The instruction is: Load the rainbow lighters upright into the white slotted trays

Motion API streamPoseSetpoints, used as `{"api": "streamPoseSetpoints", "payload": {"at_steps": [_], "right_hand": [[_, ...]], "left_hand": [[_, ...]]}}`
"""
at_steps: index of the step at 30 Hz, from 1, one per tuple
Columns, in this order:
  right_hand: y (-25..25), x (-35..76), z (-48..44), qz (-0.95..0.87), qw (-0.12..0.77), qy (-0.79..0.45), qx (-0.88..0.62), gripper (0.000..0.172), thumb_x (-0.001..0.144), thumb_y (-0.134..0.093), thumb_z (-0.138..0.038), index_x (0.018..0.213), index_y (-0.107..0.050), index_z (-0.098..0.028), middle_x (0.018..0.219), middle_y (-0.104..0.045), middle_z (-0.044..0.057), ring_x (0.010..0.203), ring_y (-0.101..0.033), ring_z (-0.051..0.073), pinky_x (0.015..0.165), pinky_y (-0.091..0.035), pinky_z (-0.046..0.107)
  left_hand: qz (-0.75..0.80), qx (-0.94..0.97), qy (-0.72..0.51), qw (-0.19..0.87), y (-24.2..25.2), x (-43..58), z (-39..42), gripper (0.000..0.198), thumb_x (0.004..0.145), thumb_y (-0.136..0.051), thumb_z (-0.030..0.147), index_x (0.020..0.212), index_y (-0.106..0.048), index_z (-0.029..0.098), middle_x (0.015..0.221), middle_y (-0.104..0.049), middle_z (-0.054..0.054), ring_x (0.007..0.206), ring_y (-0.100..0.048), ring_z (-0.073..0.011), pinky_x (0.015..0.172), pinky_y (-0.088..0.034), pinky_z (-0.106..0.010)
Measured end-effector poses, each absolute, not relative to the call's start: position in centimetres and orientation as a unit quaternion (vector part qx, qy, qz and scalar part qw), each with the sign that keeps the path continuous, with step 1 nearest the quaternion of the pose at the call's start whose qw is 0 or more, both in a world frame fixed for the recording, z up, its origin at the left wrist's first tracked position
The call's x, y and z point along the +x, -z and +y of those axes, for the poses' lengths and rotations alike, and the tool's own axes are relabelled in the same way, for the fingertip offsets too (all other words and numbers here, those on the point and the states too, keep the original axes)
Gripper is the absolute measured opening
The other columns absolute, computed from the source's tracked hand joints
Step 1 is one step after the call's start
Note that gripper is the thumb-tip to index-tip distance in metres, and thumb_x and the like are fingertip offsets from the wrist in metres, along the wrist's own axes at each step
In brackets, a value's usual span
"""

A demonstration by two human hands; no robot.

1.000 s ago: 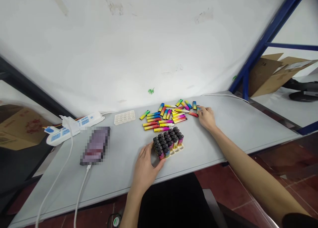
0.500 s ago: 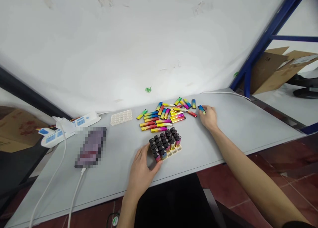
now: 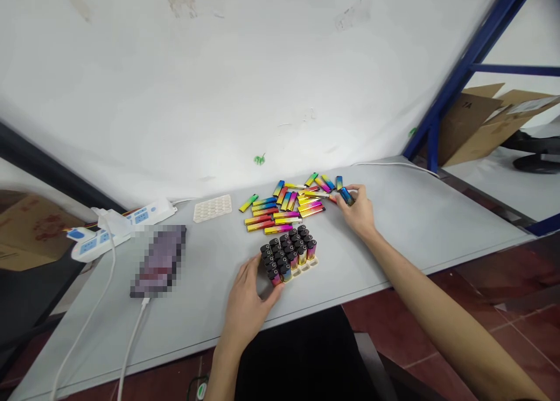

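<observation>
We see our right hand (image 3: 359, 211) with thumb and fingers pinched on a blue lighter (image 3: 347, 196), its lower end hidden by the grip. A red lighter beside the fingertips (image 3: 340, 201) is mostly covered. Our left hand (image 3: 247, 302) clamps the left end of a cream rack (image 3: 307, 267), fingers partly hidden behind black-topped upright lighters (image 3: 286, 254). These also hide most of the rack, leaving open sockets along its near edge. Loose lighters (image 3: 261, 219) overlap beyond it on the table (image 3: 420, 226). Pixelation masks a phone-like device (image 3: 161, 261). The frame cuts off both cartons: the right carton (image 3: 468, 127) bears what reads as "7A" or "TA"; the left carton's (image 3: 21, 241) red print is illegible.
</observation>
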State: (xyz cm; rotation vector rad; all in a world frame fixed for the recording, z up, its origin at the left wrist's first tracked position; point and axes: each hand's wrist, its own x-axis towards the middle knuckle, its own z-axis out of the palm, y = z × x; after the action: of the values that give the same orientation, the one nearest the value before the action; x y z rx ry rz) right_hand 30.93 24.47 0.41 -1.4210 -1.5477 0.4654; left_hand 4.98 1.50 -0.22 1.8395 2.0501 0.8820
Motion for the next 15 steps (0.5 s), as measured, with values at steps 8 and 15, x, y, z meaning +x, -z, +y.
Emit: {"api": "streamPoseSetpoints", "payload": {"at_steps": [8, 15], "right_hand": [[-0.5, 30.6, 23.8, -0.664, 0.486, -0.193, -0.535, 0.041, 0.100, -0.030, -0.054, 0.099, -0.056, -0.023, 0.073, -0.064, 0.002, 0.065, -0.055, 0.018, 0.067, -0.040, 0.030], [-1.0, 30.2, 22.3, -0.641, 0.503, -0.287, -0.504, 0.051, 0.099, -0.030, -0.059, 0.084, -0.060, -0.021, 0.062, -0.050, -0.002, 0.058, -0.046, 0.015, 0.059, -0.036, 0.028]], "left_hand": [[0.703, 0.631, -0.303, 0.125, -0.1, 5.1, 1.5, 0.059, 0.089, -0.061, 0.043, 0.141, -0.041, 0.023, 0.131, -0.057, -0.011, 0.124, -0.054, -0.0288, 0.104, -0.047, -0.048], [0.700, 0.633, -0.309, 0.120, 0.0, 5.0, 1.5, 0.059, 0.088, -0.061, 0.041, 0.141, -0.041, 0.023, 0.131, -0.058, -0.011, 0.126, -0.053, -0.0303, 0.103, -0.047, -0.051]]}}
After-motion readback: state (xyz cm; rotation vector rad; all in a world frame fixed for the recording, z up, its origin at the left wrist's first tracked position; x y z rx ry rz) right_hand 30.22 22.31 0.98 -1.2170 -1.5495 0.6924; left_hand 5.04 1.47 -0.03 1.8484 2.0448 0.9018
